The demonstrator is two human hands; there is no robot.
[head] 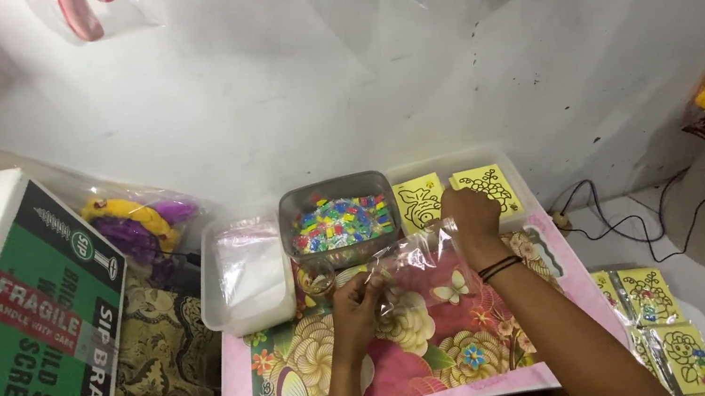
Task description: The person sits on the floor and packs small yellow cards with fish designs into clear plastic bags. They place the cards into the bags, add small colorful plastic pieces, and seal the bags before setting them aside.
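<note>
Clear plastic bag (401,261) stretched between my grips, long axis left-right: left hand (356,307) pinches near end, right hand (470,216) clamps far end.

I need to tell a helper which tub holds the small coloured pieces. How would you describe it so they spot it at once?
Start at the pink flowered mat on the low table by the white wall. Along its far edge stand containers; the one wanted is the grey see-through tub in the middle. The white tub to its left holds only clear bags and the tray to its right holds yellow picture cards, while this one is heaped with small multicoloured pieces.
</note>
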